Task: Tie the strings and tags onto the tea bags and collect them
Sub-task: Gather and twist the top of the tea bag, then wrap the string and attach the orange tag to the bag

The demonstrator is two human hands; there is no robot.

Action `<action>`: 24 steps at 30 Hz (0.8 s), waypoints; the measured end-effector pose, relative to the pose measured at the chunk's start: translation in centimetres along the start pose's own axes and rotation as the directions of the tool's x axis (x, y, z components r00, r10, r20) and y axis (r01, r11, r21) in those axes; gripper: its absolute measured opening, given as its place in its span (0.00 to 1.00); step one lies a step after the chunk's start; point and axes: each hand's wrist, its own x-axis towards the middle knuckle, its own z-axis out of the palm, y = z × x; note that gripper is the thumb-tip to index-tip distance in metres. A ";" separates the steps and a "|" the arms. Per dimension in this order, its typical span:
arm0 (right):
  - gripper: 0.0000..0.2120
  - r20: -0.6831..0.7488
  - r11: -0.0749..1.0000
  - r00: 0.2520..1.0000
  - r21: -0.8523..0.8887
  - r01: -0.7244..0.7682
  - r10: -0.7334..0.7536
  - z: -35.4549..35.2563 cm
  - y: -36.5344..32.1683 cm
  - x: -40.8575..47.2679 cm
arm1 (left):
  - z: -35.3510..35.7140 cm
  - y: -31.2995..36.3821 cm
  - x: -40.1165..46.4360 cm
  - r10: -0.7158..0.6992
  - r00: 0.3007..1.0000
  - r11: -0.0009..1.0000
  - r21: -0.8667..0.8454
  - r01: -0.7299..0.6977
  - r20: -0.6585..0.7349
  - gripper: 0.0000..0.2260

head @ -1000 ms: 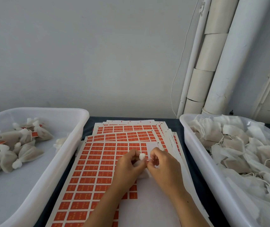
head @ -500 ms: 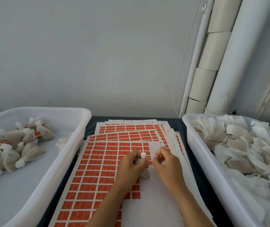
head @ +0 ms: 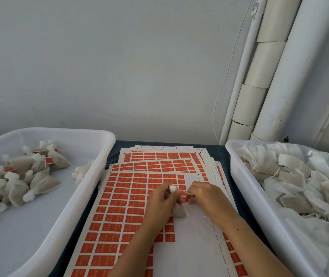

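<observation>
Pulling apart since half a second ago: right hand (head: 203,193) pinches thin white string (head: 183,191) taut, probably cinching; left hand (head: 162,198) grips small white mesh tea bag (head: 177,209).

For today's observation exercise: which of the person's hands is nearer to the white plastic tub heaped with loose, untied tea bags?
Right. The right hand lies on the tub's side of the orange tag sheets; the left hand, gripping a tea bag, sits farther away.

Both white plastic bins, left (head: 107,136) & right (head: 231,148), cut off by frame edges; small orange tag labels' (head: 119,198) print too small to read.
</observation>
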 end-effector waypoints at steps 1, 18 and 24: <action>0.18 -0.014 1.000 1.000 -0.003 0.017 -0.017 0.1 0.0 0.0 | 0.1 0.0 0.0 -0.004 1.000 1.000 0.000 0.004 -0.003 0.09; 0.20 -0.144 0.965 0.978 -0.236 0.112 -0.148 0.8 -0.5 -1.0 | 0.4 -0.2 0.2 -0.024 0.998 1.000 0.005 0.024 -0.060 0.11; 0.17 -0.041 0.976 0.990 -0.181 0.124 -0.133 0.7 0.2 -0.7 | 0.4 -0.1 -0.2 -0.034 0.998 0.999 -0.017 0.033 -0.048 0.11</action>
